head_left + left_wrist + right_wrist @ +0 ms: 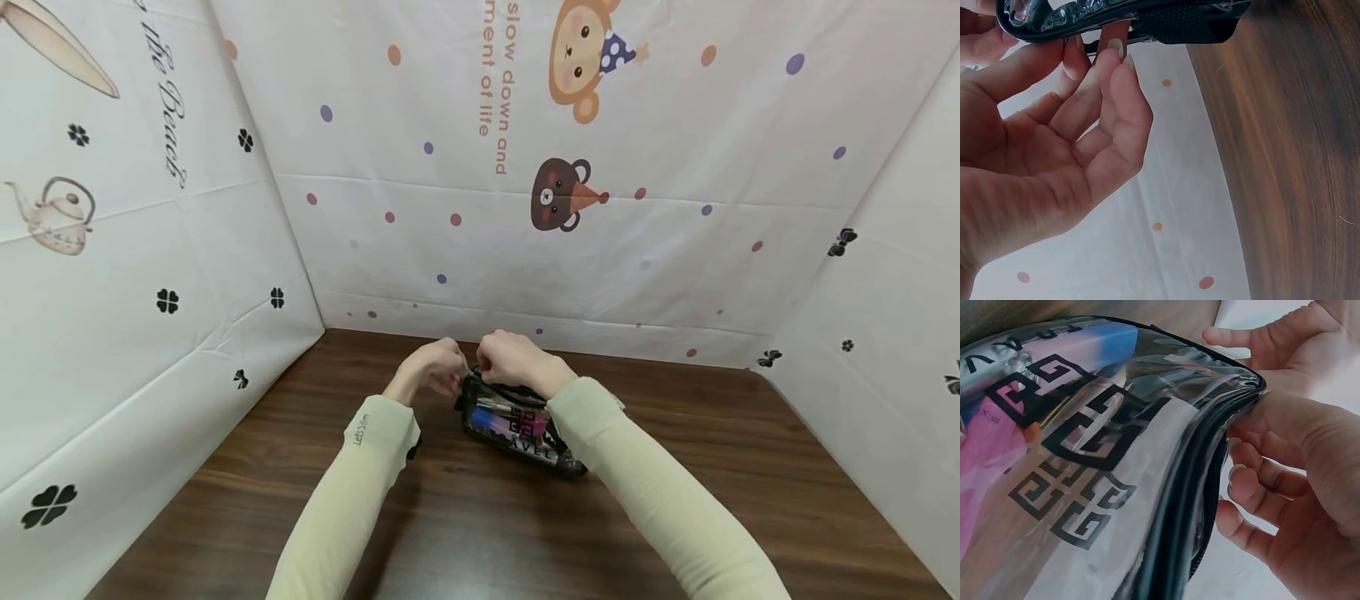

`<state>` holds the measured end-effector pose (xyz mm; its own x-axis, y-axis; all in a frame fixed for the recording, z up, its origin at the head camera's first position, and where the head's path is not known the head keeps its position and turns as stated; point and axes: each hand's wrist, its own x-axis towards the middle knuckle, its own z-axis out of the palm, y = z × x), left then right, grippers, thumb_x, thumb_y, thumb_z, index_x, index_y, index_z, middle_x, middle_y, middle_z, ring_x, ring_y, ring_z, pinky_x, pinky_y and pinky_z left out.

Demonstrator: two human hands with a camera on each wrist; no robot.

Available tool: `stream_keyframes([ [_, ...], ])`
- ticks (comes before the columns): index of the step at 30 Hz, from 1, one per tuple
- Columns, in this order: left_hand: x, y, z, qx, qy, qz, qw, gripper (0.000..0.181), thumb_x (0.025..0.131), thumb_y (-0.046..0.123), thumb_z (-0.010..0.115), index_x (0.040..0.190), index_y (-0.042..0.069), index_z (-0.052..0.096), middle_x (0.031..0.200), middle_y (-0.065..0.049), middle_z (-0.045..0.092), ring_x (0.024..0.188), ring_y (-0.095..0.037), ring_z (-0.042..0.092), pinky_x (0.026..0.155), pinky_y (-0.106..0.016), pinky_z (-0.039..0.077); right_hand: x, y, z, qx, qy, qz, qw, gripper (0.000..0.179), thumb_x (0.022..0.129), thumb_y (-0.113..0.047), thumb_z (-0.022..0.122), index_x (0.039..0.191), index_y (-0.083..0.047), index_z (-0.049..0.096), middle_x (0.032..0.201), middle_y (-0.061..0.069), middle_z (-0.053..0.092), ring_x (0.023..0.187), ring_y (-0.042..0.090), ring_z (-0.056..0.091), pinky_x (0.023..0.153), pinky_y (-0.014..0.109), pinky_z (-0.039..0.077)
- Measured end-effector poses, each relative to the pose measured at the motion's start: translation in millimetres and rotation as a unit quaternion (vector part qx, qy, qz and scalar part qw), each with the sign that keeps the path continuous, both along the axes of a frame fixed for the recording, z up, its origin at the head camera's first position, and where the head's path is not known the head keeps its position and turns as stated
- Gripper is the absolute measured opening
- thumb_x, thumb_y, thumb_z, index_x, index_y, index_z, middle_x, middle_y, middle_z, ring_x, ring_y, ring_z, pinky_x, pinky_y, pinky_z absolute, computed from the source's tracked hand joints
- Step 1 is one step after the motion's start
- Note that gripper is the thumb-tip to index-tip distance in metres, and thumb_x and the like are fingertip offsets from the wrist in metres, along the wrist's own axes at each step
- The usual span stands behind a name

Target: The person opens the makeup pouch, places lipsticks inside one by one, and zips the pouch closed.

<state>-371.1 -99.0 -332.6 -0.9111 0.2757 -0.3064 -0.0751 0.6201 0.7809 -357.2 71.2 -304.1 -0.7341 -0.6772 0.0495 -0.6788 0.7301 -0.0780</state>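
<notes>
A clear zip pouch (495, 429) with black trim and the word TRAVEL stands on the table, angled. Pink, blue and silvery items show through its plastic, among them a pink packet (988, 469). At the pouch's far left end, my left hand (441, 364) pinches the edge between thumb and fingertips; the left wrist view shows the black trim right above those fingertips. My right hand (517, 360) grips the upper corner by the zip, its thumb on top and its other fingers curled behind. Whether either hand holds the zip pull is hidden.
A dark wood-grain table (300, 483) lies under the pouch. White printed sheets (480, 250) with dots, animals and clovers wall it in at the back and both sides. The back sheet is a short way behind my hands.
</notes>
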Motion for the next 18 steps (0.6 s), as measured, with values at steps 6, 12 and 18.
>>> stream_keyframes([
  [6, -1.0, -0.8, -2.6, -0.011, -0.009, -0.001, 0.9999, 0.021, 0.093, 0.006, 0.048, 0.094, -0.001, 0.068, 0.071, -0.007, 0.060, 0.063, -0.017, 0.059, 0.078, -0.043, 0.057, -0.6, 0.3, -2.5, -0.001, -0.003, 0.012, 0.9999, 0.022, 0.085, -0.009, 0.065, 0.064, -0.015, 0.061, 0.060, -0.004, 0.053, 0.053, 0.009, 0.040, 0.052, 0.024, 0.033],
  [12, -1.1, 3.0, -1.5, -0.055, 0.011, -0.004, 0.9984, 0.024, 0.094, 0.008, 0.048, 0.081, 0.002, 0.067, 0.072, -0.010, 0.063, 0.063, -0.019, 0.061, 0.078, -0.044, 0.058, -3.0, -0.6, -1.8, -0.002, -0.014, 0.023, 0.9996, 0.035, 0.085, -0.008, 0.065, 0.056, -0.017, 0.047, 0.051, -0.006, 0.036, 0.048, 0.009, 0.026, 0.048, 0.024, 0.024],
  [18, -3.2, 6.8, -6.0, -0.092, 0.013, -0.001, 0.9957, 0.026, 0.095, 0.007, 0.046, 0.078, 0.003, 0.066, 0.076, -0.012, 0.067, 0.062, -0.021, 0.063, 0.073, -0.041, 0.059, -2.3, -3.2, 1.7, 0.010, -0.020, 0.026, 0.9994, 0.042, 0.084, -0.006, 0.062, 0.055, -0.017, 0.034, 0.051, -0.006, 0.020, 0.050, 0.010, 0.014, 0.049, 0.026, 0.018],
])
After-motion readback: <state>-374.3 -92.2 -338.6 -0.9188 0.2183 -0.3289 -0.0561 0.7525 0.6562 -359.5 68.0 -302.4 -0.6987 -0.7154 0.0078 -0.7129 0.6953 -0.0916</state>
